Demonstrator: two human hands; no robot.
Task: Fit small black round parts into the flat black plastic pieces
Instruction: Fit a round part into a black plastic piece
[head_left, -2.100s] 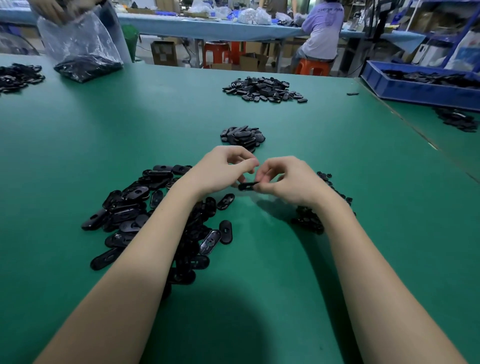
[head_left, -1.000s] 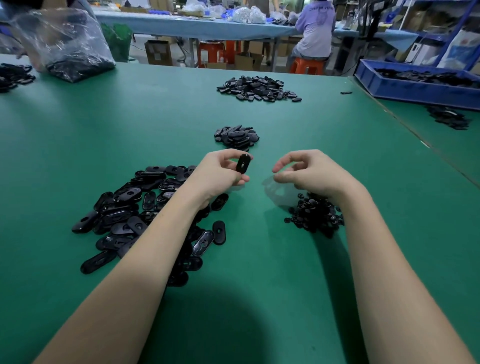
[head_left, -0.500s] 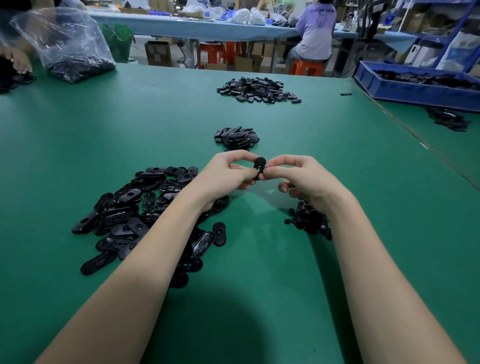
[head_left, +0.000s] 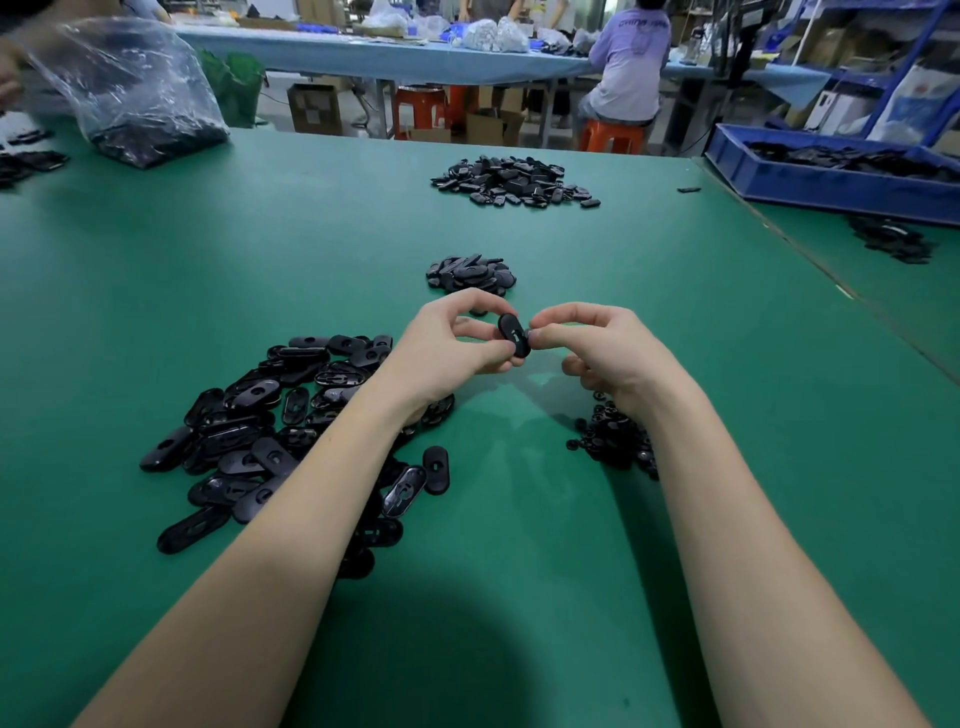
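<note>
Green matting covers the table (head_left: 675, 322) that fills most of the frame, seen from above my two bare forearms. At the centre, my left hand (head_left: 452, 345) pinches a flat black oval piece (head_left: 514, 335) between thumb and fingers, holding it upright just above the surface. My right hand (head_left: 602, 348) meets it from the right, thumb and forefinger closed together against the piece's edge; whether a small round part sits between those fingertips is too hidden to tell. Under my left forearm, at middle left, lies a loose heap of flat oval pieces (head_left: 270, 431). Under my right wrist, right of centre, sits a small mound of round black parts (head_left: 613, 441). Just above my hands is a compact pile of ovals (head_left: 470, 273), and a wider pile (head_left: 514, 182) lies further up. A clear plastic bag (head_left: 130, 88) stands at upper left, a blue tray (head_left: 831, 176) at upper right. A seated person (head_left: 631, 62) faces away at a far table along the top.
</note>
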